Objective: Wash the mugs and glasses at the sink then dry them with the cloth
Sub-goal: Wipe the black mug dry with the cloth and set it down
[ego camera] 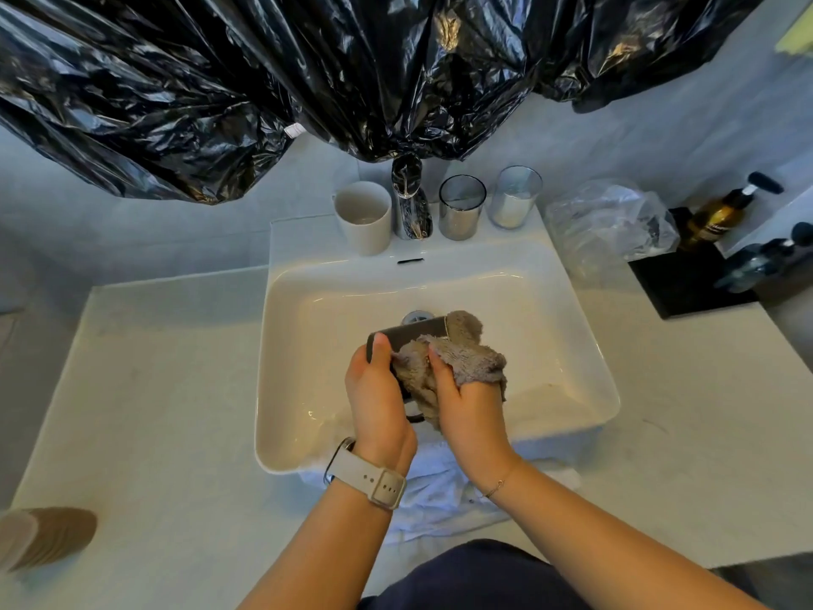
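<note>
Over the white sink (572, 328) my left hand (378, 398) grips a dark grey mug (409, 334) lying on its side, thumb across its base. My right hand (466, 402) holds a fluffy grey cloth (470, 358) wrapped over the mug's side and stuffed around its mouth. On the sink's back ledge stand a white mug (365, 215) left of the tap (411, 204), and a smoky glass (461, 206) and a clear glass (514, 198) to its right.
Black plastic sheeting (308, 72) hangs over the wall above the tap. A crumpled clear bag (611, 222) and pump bottles (721, 213) on a black tray (686, 284) sit at the right. A white towel (440, 490) lies at the sink's front edge. A brown stack (44, 537) sits on the counter's left.
</note>
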Demonstrator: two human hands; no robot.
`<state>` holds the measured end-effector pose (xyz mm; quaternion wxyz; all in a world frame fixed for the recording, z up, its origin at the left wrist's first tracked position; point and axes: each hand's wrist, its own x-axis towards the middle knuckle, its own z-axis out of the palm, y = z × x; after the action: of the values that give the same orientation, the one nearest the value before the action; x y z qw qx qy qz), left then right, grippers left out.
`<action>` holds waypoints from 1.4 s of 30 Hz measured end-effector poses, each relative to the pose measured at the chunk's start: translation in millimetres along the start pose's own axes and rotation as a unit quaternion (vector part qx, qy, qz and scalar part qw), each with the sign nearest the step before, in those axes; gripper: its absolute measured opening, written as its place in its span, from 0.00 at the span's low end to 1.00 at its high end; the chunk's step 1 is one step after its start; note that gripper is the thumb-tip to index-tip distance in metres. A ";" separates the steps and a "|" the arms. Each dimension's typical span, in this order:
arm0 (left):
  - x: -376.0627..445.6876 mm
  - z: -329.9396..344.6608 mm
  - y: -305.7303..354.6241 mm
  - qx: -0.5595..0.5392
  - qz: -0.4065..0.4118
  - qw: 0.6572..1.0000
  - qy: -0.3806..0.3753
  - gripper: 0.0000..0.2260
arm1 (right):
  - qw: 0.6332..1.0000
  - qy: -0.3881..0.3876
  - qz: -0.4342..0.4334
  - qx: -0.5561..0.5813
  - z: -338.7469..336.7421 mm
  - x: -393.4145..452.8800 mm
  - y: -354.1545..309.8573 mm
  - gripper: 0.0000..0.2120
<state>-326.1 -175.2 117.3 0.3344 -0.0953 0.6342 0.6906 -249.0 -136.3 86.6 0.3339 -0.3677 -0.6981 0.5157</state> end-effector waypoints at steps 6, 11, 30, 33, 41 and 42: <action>-0.1 0.7 11.1 -0.008 -0.002 1.000 -0.018 0.11 | 0.993 0.021 -0.109 -0.031 -17.3 -7.2 11.1 0.11; 2.0 3.0 14.2 -0.048 -0.042 0.997 -0.038 0.12 | 0.992 -0.035 -0.120 -0.030 -25.0 14.9 -1.6 0.11; 15.7 3.8 18.6 -0.031 0.002 0.999 -0.024 0.10 | 0.995 -0.051 -0.066 0.046 -24.0 18.5 5.5 0.14; 16.7 2.8 23.3 -0.004 0.044 0.999 -0.003 0.11 | 0.997 -0.011 -0.003 0.080 -15.6 16.7 0.2 0.10; 9.9 -0.3 23.2 0.093 0.183 0.974 -0.091 0.11 | 0.988 -0.033 0.036 0.144 -19.6 20.0 -11.0 0.10; 6.9 -0.2 20.9 0.100 0.203 0.968 -0.111 0.11 | 0.982 -0.058 0.063 0.168 -21.4 24.5 -13.6 0.12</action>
<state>-343.5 -172.5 130.4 0.2634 0.1460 0.6653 0.6831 -245.6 -107.8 107.1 0.3172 -0.3191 -0.5954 0.6656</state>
